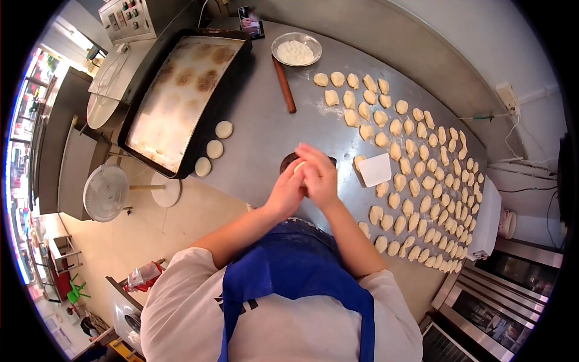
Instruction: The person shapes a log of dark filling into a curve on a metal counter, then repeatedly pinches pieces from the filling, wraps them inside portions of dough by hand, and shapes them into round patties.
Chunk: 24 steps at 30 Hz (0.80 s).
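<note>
My left hand and my right hand are together above the near edge of the steel table. Both close around a small piece of pale dough, mostly hidden by my fingers. Partly covered behind them is a dark, rounded container whose contents I cannot make out. To the right of my right hand, a white dough scraper lies beside a piece of dough. Rows of small dough pieces spread over the right side of the steel table.
A large baking tray with a browned light surface stands at left. Three round, flat dough pieces lie along its right edge. Farther back are a wooden rolling pin, a metal bowl of flour and a phone.
</note>
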### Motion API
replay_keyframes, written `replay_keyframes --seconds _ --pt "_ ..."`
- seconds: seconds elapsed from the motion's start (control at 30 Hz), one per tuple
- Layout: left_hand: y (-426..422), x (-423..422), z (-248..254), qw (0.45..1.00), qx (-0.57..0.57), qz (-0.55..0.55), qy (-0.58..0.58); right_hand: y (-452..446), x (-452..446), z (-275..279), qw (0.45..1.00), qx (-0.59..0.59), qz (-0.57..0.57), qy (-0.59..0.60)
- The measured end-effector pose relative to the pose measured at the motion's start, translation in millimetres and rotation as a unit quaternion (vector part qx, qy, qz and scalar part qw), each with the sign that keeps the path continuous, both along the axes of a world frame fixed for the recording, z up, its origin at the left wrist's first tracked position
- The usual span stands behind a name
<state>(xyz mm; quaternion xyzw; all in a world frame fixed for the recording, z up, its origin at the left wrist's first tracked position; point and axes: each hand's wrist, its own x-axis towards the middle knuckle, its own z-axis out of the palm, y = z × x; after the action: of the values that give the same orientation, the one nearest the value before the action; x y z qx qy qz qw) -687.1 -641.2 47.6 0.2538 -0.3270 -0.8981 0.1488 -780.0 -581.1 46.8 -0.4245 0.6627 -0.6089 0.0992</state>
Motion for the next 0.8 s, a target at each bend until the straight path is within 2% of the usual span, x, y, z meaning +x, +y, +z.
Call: replay_keyframes --seconds 0.07,0.17,0.3,0.4,0.43,0.5,0.53,0.57,0.6,0.7,0.77,0.8 --pt "2.9 -4.4 3.6 0.999 0.041 0.008 -0.026 -4.2 6.1 -0.5 0.993 0.049 -0.056 0.097" --pt "3.9 1.5 14.7 0.985 0.138 -0.004 0.099 0.2 2.3 -4.1 0.987 0.08 -0.07 0.123" --pt "0.4 -4.2 48.1 0.992 0.118 0.053 -0.008 -12.5 8.4 -0.3 0.969 0.014 -0.118 0.218" --pt "-13.5 -1.7 20.1 0.997 0.043 -0.063 0.027 -14.8 10.1 -0.9 0.972 0.003 -0.098 0.214" --pt "-6.3 -0.2 14.3 0.999 0.033 -0.037 0.015 -10.8 5.2 -5.6 0.986 0.021 -0.062 0.153" --pt "9.0 -4.2 39.6 1.0 0.01 0.016 -0.009 -1.6 -12.8 -13.1 0.998 0.056 0.014 0.028" --pt "6.4 -5.4 36.4 0.998 0.044 0.042 0.0 -4.6 -9.6 -12.8 0.997 0.027 0.007 -0.066" --pt "3.1 -5.1 28.7 0.999 0.03 0.03 0.009 -8.8 -5.8 -7.6 0.987 -0.01 -0.005 -0.158" --pt "-0.8 -2.9 18.1 1.0 0.017 0.019 0.017 -24.8 13.4 -6.0 0.986 -0.022 -0.08 -0.142" --pt "-6.4 4.5 1.4 0.999 0.004 -0.028 0.024 -23.5 19.5 17.3 0.99 -0.03 -0.113 0.08" --pt "-5.7 7.9 -9.5 0.997 0.017 -0.073 0.015 1.3 4.2 5.1 0.998 0.038 0.041 0.031" --pt "-2.8 5.8 -9.0 0.998 0.038 -0.046 0.017 -1.6 1.9 -2.4 0.999 0.006 0.03 0.028"
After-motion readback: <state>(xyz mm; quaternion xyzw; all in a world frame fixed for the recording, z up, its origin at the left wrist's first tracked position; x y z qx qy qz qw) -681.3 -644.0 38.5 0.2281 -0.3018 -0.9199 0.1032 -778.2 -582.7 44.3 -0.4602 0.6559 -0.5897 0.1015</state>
